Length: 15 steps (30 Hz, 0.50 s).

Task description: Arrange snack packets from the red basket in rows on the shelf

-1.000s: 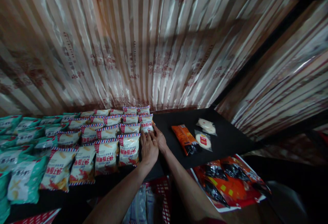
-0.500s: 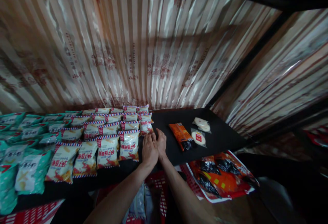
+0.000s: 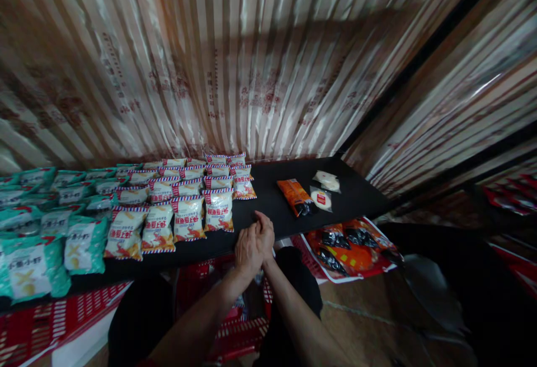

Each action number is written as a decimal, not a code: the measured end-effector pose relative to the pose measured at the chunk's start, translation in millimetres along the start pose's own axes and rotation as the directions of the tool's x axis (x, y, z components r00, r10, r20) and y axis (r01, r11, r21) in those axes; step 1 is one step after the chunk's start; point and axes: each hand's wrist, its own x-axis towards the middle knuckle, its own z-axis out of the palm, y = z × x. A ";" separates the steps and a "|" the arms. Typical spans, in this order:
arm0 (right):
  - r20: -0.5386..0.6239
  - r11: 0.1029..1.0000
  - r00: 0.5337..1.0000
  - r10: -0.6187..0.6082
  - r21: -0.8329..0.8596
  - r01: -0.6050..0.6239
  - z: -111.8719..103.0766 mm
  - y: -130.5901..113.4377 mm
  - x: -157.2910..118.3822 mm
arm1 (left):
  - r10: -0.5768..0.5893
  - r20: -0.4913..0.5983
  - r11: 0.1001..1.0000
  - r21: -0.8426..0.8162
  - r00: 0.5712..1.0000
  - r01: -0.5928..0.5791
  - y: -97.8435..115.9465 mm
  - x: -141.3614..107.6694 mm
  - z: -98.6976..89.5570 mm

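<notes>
My left hand [image 3: 248, 248] rests against my right hand [image 3: 265, 236] just over the front edge of the black table [image 3: 268, 188]. The two hands overlap, with fingers stretched forward and nothing visible in them; the space between the palms is hidden. Closest to them on the left is a white snack bag [image 3: 218, 211] with red print, at the front end of its rows. Behind it lies a similar snack bag [image 3: 244, 188]. Right of the hands lies an orange and black snack packet [image 3: 295, 196], apart from them.
Teal snack bags [image 3: 84, 245] stand in rows at the left. Clear packets with round white contents [image 3: 322, 198] lie beyond the orange packet. Below the table edge are a red basket [image 3: 241, 336] between my knees and a tray of orange packets [image 3: 354, 249]. A striped curtain [image 3: 251, 76] hangs behind.
My hands have drawn back from the front row of white bags and now overlap more closely at the table edge. The view has tilted down a little, while the bags stay in place.
</notes>
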 end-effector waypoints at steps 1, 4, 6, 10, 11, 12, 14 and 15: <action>0.002 1.000 1.000 0.001 0.006 -0.001 -1.0 -0.8 -5.9 | 0.014 0.000 1.000 -0.006 1.000 -0.014 -3.4 -5.7 0.7; 0.020 0.999 1.000 0.001 0.048 -0.002 -4.7 -4.6 -22.7 | 0.057 -0.005 0.998 -0.012 0.998 -0.057 -12.2 -21.3 2.1; 0.042 0.996 0.999 -0.002 0.088 -0.002 -7.8 -7.8 -33.5 | 0.089 0.003 0.996 0.007 0.996 -0.089 -17.4 -30.7 3.2; 0.072 0.989 0.997 -0.028 0.146 0.017 -13.7 -10.7 -56.5 | 0.170 0.009 0.985 0.038 0.985 -0.170 -31.2 -49.5 7.5; 0.078 0.988 0.996 -0.039 0.151 0.027 -14.4 -9.7 -63.1 | 0.184 0.012 0.982 0.039 0.983 -0.185 -35.9 -54.7 8.8; 0.084 0.988 0.995 -0.049 0.152 0.036 -14.5 -7.9 -70.2 | 0.194 0.021 0.980 0.039 0.981 -0.195 -41.0 -60.3 10.0; 0.104 0.989 0.993 -0.058 0.141 0.042 -12.7 -1.9 -86.0 | 0.199 0.069 0.978 0.046 0.978 -0.202 -52.3 -72.1 11.8; 0.117 0.991 0.992 -0.054 0.128 0.038 -10.7 1.9 -94.6 | 0.193 0.105 0.979 0.049 0.976 -0.198 -58.3 -78.2 12.4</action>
